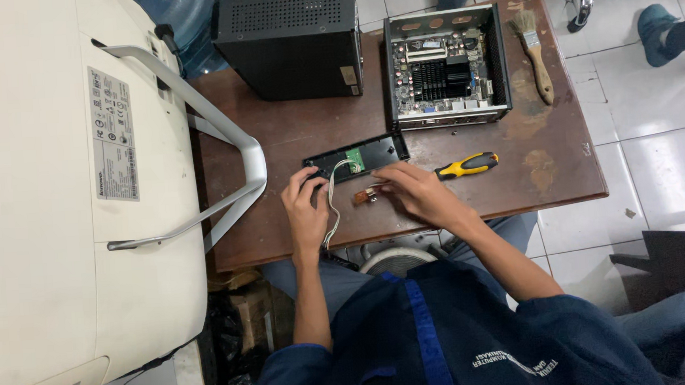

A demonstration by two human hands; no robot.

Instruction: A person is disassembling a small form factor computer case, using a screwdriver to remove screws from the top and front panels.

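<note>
My left hand [305, 207] presses down on the near end of the black front panel [356, 158], fingers curled over its edge, white wires [332, 209] trailing past my wrist; my right hand [414, 192] pinches a small brown part [363, 196] (too small to tell what) just beside the panel on the bench [275, 133], the yellow-handled screwdriver [468, 165] beyond my knuckles, then the open computer case [446, 67], its black cover [290, 45] and a paintbrush [534, 54]

Bare table [275, 133] lies beyond the panel [364, 156]; the screwdriver [468, 165] blocks the right.
</note>
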